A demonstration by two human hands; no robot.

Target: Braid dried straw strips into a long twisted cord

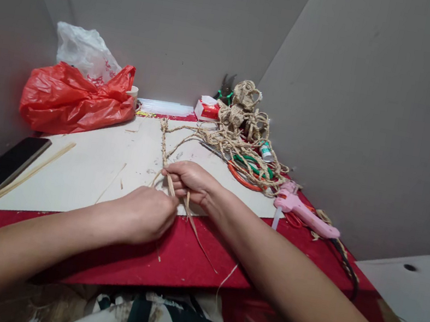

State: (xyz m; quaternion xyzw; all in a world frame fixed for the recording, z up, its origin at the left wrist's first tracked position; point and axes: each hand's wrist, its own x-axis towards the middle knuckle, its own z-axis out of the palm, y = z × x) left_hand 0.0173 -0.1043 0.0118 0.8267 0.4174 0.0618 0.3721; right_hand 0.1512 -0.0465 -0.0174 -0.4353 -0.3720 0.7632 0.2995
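Observation:
A braided straw cord (164, 144) runs from a knotted end on the white board down to my hands. My right hand (189, 178) pinches it at the lower end of the braid, fingers closed. Just below and to the left, my left hand (147, 215) is closed in a fist around the loose straw strands (170, 185) that come out of the braid. Other thin strand ends (198, 233) hang down below my right hand, over the red cloth. The fingertips of my left hand are hidden behind its knuckles.
Coiled straw rope (243, 116) lies at the back right, over orange- and green-handled scissors (245, 180). A pink glue gun (305, 213) rests at the right edge. At left are a phone (8, 163), straw strips (30, 173) and a red bag (76, 100). Grey walls enclose the table.

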